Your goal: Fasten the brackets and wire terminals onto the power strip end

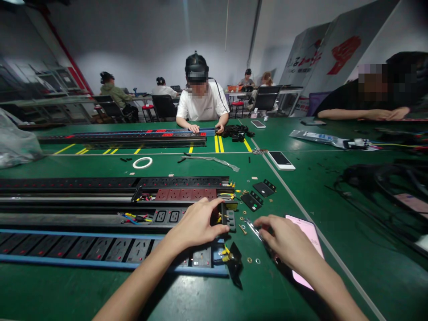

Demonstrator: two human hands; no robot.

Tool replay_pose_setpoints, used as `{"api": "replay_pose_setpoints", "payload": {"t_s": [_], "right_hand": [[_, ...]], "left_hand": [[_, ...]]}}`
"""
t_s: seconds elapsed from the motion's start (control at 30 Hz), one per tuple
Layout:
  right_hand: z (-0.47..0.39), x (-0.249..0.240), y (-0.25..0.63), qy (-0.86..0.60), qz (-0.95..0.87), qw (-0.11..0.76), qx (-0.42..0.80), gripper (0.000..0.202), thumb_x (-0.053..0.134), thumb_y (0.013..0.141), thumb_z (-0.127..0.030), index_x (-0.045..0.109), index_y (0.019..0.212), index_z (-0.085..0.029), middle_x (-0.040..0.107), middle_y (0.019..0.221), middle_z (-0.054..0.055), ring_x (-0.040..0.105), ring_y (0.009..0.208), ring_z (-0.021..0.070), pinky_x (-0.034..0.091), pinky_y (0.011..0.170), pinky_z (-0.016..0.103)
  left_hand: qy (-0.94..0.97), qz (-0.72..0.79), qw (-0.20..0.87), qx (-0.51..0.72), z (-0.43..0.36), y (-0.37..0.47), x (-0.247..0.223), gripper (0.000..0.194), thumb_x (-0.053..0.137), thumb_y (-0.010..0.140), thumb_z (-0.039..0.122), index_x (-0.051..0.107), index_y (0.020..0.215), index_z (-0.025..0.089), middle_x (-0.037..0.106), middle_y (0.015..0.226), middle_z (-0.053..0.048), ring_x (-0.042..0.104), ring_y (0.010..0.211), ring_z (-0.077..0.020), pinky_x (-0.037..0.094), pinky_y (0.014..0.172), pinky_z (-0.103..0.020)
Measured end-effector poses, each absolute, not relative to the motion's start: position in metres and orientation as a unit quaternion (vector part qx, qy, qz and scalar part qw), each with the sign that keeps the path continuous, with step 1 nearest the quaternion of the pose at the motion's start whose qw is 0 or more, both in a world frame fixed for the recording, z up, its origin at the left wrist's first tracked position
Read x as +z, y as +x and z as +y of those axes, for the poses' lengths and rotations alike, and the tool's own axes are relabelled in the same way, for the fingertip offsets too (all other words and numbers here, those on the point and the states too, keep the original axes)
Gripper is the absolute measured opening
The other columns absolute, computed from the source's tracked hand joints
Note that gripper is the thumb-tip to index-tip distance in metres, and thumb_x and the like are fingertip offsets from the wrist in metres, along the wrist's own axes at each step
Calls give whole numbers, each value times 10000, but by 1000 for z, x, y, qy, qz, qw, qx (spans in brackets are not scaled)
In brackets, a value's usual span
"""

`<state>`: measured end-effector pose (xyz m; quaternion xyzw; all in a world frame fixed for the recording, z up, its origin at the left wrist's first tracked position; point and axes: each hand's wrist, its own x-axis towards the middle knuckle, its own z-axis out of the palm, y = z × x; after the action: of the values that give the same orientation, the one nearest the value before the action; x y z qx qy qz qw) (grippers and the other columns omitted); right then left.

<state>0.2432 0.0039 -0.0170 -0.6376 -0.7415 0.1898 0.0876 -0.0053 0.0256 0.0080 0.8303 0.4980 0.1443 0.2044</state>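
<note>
My left hand (199, 223) pinches a black end bracket (230, 220) between thumb and fingers. The bracket is at the right end of a black power strip (167, 217) with sockets. My right hand (284, 236) has its fingers curled over a slim, shiny-shafted tool that looks like a screwdriver (254, 229); its dark rear part is mostly under the palm. A brass-coloured screw (242, 229) lies between my hands. Nearest me is a blue-edged power strip (133, 250), with yellow-sleeved wires and a black end piece (235, 265) at its right end.
Two black brackets (251, 200) and several nuts and washers (249, 260) lie on the green table. A pink phone (306, 240) is under my right wrist. Beyond are a white phone (281, 161), a white ring (142, 162) and black cables (377, 187). A co-worker (203, 100) works opposite.
</note>
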Motion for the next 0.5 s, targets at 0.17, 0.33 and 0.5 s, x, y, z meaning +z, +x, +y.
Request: {"api": "replay_pose_setpoints", "payload": {"t_s": [0.17, 0.33, 0.5], "right_hand": [[-2, -7, 232, -608, -766, 37, 207, 288, 513, 826, -117, 759, 905, -245, 759, 956, 54, 694, 895, 259, 429, 711, 296], [-17, -1, 232, -587, -766, -46, 259, 253, 562, 746, -72, 745, 815, -233, 731, 777, 46, 663, 716, 217, 356, 592, 261], [-5, -8, 229, -593, -777, 23, 213, 321, 453, 909, -137, 739, 1017, -235, 710, 978, 77, 678, 899, 236, 419, 719, 281]], "left_hand": [[832, 501, 198, 134, 26, -4, 9, 716, 722, 785, 484, 490, 1398, 196, 616, 1072, -118, 609, 938, -275, 491, 848, -394], [841, 493, 190, 120, 28, -3, 11, 726, 716, 783, 503, 485, 1402, 201, 634, 1071, -112, 620, 949, -282, 495, 851, -399], [847, 488, 184, 97, 31, -1, 14, 738, 734, 766, 506, 494, 1393, 200, 654, 1056, -113, 627, 959, -293, 499, 840, -397]]}}
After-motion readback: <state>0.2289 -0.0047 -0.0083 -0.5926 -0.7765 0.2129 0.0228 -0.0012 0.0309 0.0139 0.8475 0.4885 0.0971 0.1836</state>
